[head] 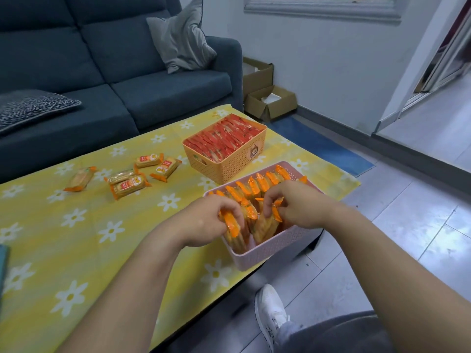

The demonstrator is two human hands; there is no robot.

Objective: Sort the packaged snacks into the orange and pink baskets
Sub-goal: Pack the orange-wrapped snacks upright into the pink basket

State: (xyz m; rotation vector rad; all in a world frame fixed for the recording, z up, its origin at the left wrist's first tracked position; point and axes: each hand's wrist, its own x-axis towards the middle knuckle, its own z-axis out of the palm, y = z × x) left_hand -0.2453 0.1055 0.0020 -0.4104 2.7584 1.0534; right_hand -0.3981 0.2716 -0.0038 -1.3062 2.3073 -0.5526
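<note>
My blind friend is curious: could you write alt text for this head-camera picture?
A person's left hand and right hand grip orange-wrapped snacks standing in a pink basket on a yellow daisy-print tablecloth. Behind it an orange basket holds red packets; five loose orange packets lie to the left, before a blue sofa.

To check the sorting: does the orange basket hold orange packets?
No, the orange basket is filled with red packets.

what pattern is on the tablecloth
The plastic tablecloth is striped yellow with white daisies, seen best in the head view.
</note>
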